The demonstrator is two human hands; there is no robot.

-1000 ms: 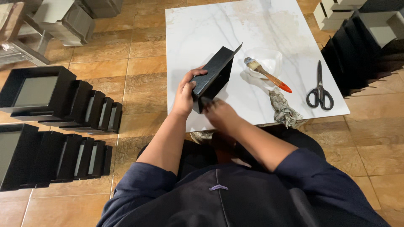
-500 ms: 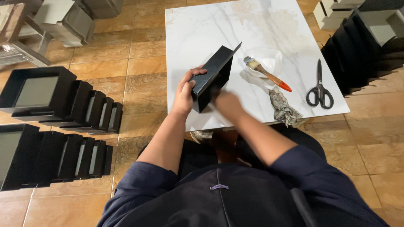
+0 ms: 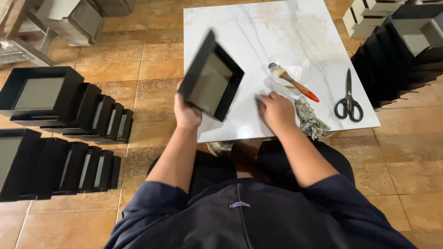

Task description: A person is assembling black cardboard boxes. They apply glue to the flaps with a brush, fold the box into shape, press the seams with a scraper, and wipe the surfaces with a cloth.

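left hand (image 3: 187, 112) grips the black box (image 3: 211, 76) tilted at 11 o'clock over the table (image 3: 240, 27) edge, right hand (image 3: 276, 110) rests empty and flat; judged next: brush (image 3: 292, 82) at 1 o'clock needs grasping.

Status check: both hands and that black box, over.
Left hand grips black box by its lower corner, tilted, open side up. Right hand flat on white tabletop, empty. Brush and rag beside it.

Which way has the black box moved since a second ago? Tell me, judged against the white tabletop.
Yes. The black box, held in the left hand, has swung leftward past the white tabletop's left edge, its open side now facing the camera.
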